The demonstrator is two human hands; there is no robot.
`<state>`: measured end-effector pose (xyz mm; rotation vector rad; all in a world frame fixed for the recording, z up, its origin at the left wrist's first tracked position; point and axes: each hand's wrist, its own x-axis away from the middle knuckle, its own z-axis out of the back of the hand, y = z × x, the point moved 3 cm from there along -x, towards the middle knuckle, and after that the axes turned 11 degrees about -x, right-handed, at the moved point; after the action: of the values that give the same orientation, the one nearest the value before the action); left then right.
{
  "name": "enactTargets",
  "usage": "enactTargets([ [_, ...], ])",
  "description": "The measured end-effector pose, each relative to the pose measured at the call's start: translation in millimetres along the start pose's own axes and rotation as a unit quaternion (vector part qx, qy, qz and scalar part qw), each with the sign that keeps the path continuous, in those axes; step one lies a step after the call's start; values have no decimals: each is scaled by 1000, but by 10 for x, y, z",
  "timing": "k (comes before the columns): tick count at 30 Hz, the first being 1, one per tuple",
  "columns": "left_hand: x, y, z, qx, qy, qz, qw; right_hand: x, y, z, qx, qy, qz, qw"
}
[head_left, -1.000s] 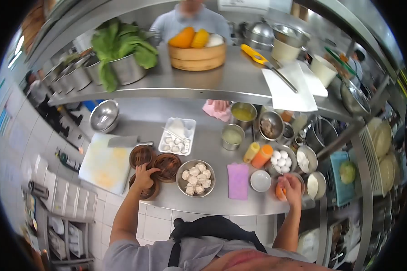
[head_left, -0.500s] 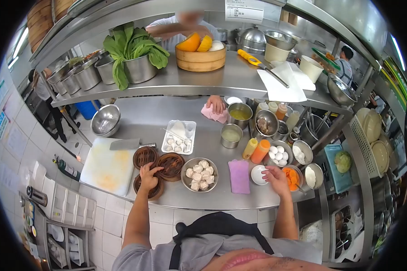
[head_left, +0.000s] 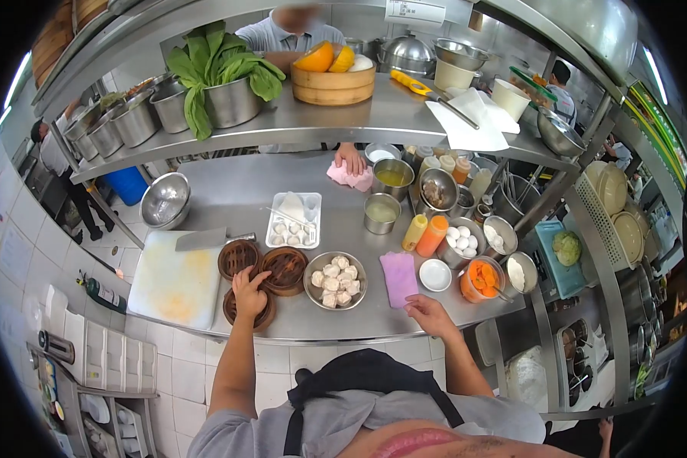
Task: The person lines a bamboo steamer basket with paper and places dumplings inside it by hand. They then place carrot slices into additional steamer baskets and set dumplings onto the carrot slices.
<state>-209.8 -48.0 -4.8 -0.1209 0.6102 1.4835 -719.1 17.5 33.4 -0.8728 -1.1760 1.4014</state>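
My left hand (head_left: 249, 293) rests with fingers spread over a cluster of small round bamboo steamers, touching the front steamer (head_left: 258, 320). The left steamer (head_left: 239, 261) and the right steamer (head_left: 288, 272) show dark slatted bases. Close by on the right is a steel bowl (head_left: 313, 294) of pale wrapped dumplings (head_left: 336, 282). My right hand (head_left: 430, 316) holds nothing that I can see, its fingers partly stretched beside the lower corner of a folded purple cloth (head_left: 398, 278). Whether it touches the cloth I cannot tell. A small white dish (head_left: 435, 275) lies just beyond it.
A cleaver (head_left: 201, 240) lies across the white cutting board (head_left: 168, 282). Behind the steamers stands a white tray (head_left: 293, 241). Sauce bottles (head_left: 432, 236), an egg bowl (head_left: 454, 259) and an orange-filled tub (head_left: 482, 278) crowd the right. Across the counter, another person's hand (head_left: 349, 159) presses a pink cloth (head_left: 346, 178).
My right hand has moved left and nearer to me, from the white dish to the purple cloth's corner. My left hand stays at the steamers. The whole view has shifted slightly.
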Motion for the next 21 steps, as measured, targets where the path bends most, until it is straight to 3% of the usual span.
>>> enactTargets([
  [7,-5,8,12,7,10,-6,1000,47,-127,-124,35,29,29,999],
  [11,-8,28,25,-1,4,2,1000,32,-220,-184,78,41,-9,996],
  [13,-11,34,31,-7,-2,1,1000,-44,-129,-211,135,79,107,982],
  [16,-12,24,11,-15,-7,5,1000,-133,107,-320,210,122,178,954],
  [21,22,-147,-207,-23,2,-12,1000,-89,544,-543,334,147,193,911],
])
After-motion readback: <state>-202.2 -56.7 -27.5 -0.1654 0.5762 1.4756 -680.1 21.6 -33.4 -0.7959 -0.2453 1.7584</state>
